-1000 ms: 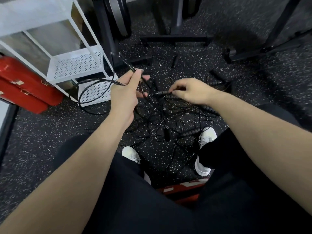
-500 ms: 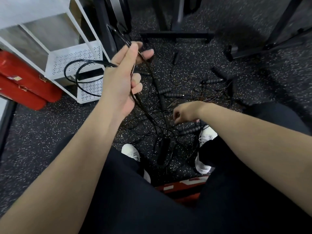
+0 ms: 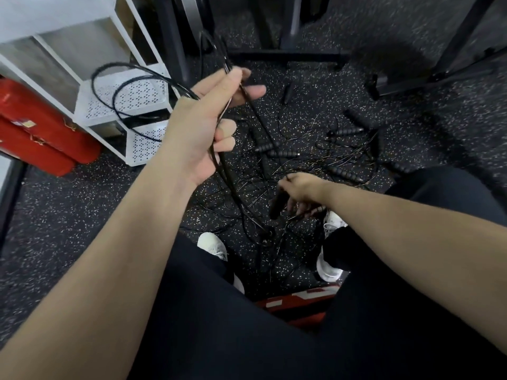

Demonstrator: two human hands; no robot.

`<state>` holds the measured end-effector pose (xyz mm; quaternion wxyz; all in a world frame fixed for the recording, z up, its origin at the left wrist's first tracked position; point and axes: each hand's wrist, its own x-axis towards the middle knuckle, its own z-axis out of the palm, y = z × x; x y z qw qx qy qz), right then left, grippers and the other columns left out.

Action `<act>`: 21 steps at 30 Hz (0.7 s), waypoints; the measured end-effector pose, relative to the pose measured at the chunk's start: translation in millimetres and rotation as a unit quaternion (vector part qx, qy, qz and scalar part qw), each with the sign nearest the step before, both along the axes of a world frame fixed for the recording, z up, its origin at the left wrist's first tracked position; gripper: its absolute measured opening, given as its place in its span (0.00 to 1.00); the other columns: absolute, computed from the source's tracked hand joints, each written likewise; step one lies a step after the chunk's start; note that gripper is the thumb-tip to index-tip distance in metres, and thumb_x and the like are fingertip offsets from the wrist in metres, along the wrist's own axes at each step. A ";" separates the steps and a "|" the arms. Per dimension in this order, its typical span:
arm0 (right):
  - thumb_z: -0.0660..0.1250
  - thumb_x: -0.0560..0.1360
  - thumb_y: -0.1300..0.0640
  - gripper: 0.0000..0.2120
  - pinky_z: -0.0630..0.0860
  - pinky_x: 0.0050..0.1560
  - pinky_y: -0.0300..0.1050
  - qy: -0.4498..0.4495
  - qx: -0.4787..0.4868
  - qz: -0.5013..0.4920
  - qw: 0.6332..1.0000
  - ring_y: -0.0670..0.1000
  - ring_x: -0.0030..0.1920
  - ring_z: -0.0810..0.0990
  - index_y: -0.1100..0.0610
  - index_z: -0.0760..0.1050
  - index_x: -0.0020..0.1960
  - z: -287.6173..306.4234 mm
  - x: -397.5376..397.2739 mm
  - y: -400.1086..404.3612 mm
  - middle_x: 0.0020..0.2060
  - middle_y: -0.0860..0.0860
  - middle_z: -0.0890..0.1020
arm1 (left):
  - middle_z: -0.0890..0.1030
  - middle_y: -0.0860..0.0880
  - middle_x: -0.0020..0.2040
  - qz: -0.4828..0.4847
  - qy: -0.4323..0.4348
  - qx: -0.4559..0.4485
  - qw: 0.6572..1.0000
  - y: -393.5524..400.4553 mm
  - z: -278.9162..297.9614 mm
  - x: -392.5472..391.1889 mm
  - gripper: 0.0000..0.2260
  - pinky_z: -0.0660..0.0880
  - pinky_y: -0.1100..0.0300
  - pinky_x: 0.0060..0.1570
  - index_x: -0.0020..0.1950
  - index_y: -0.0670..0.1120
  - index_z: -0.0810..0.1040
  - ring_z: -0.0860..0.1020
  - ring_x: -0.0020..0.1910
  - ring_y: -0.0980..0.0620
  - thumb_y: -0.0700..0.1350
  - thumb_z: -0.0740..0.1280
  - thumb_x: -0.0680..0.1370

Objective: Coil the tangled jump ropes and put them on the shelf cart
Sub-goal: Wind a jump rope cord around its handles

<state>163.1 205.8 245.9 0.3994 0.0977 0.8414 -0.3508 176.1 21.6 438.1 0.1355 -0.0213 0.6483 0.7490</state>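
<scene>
1. A black jump rope (image 3: 233, 171) is gripped in the raised left hand (image 3: 200, 127), the cord pinched between thumb and forefinger while the lower fingers curl round it; loops of the same rope (image 3: 129, 86) hang to the left, in front of the white shelf cart (image 3: 82, 105).
2. Compared with half a second ago, the left hand is held at much the same height, with the loops still dangling before the cart's perforated shelves.
3. The right hand (image 3: 301, 190) is lowered into the tangle, near where it was half a second ago and well below its position a second ago; a dark handle (image 3: 277, 205) is held in its curled fingers, though motion blur leaves the exact grip hard to read.
4. The remaining tangled ropes (image 3: 315, 165) are spread on the speckled black floor (image 3: 82, 215) between the person's white shoes (image 3: 212, 244) and the black equipment frames (image 3: 285, 54), with several ribbed handles (image 3: 282, 153) lying among the thin cords.
5. Red cylinders (image 3: 35, 127) are seen lying beside the cart at the left edge.
6. No rope is yet seen resting on the cart's shelves.
</scene>
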 end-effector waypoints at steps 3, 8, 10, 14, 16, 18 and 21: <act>0.50 0.86 0.43 0.23 0.81 0.33 0.44 0.059 0.014 -0.021 0.998 0.51 0.29 0.83 0.47 0.61 0.79 0.1 -6.0 9.2 0.45 0.53 0.84 | 0.87 0.49 0.56 -0.017 -0.033 -0.009 0.999 -6.3 5.3 -2.1 0.06 0.57 0.69 0.19 0.52 0.51 0.80 0.60 0.23 0.61 0.50 0.65 0.84; 0.54 0.87 0.51 0.18 0.85 0.47 0.54 0.090 -0.079 -0.069 0.990 0.53 0.53 0.83 0.49 0.64 0.76 19.3 -7.0 9.5 0.57 0.51 0.82 | 0.86 0.50 0.56 -0.039 -0.018 -0.010 0.999 -3.8 18.2 -8.6 0.06 0.57 0.69 0.20 0.53 0.51 0.80 0.61 0.23 0.61 0.50 0.65 0.84; 0.56 0.86 0.52 0.20 0.84 0.53 0.56 0.086 -0.091 -0.027 0.992 0.51 0.54 0.84 0.48 0.61 0.78 17.5 -4.4 4.4 0.61 0.50 0.82 | 0.86 0.51 0.55 -0.045 -0.010 -0.013 0.999 2.4 21.3 -10.7 0.06 0.58 0.69 0.20 0.54 0.51 0.80 0.61 0.24 0.61 0.50 0.65 0.84; 0.62 0.82 0.58 0.43 0.82 0.54 0.50 0.058 -0.238 0.030 0.969 0.49 0.55 0.85 0.37 0.34 0.80 14.8 9.6 -10.1 0.63 0.46 0.80 | 0.86 0.52 0.52 -0.045 -0.011 -0.003 0.999 9.2 25.5 -13.3 0.06 0.57 0.70 0.20 0.53 0.51 0.81 0.61 0.24 0.61 0.50 0.65 0.84; 0.64 0.81 0.63 0.45 0.82 0.50 0.47 0.098 -0.256 -0.013 0.962 0.51 0.51 0.86 0.40 0.36 0.80 15.0 15.6 -14.2 0.61 0.50 0.81 | 0.86 0.52 0.52 -0.037 -0.014 0.002 0.999 10.0 24.8 -15.0 0.06 0.57 0.70 0.20 0.53 0.51 0.81 0.61 0.24 0.61 0.50 0.65 0.84; 0.67 0.77 0.64 0.40 0.81 0.48 0.51 0.156 -0.251 -0.035 0.955 0.52 0.46 0.85 0.43 0.49 0.77 16.1 21.1 -19.6 0.56 0.54 0.80 | 0.86 0.52 0.51 -0.031 -0.018 0.010 0.999 9.1 23.4 -16.4 0.06 0.56 0.70 0.20 0.53 0.51 0.80 0.61 0.24 0.61 0.50 0.65 0.84; 0.70 0.73 0.58 0.26 0.78 0.50 0.58 0.189 -0.255 -0.002 0.948 0.53 0.47 0.78 0.44 0.60 0.63 16.2 29.5 -26.0 0.52 0.53 0.77 | 0.85 0.52 0.49 -0.030 -0.030 0.021 0.999 7.1 19.4 -17.4 0.05 0.57 0.70 0.19 0.53 0.51 0.80 0.61 0.23 0.61 0.50 0.65 0.84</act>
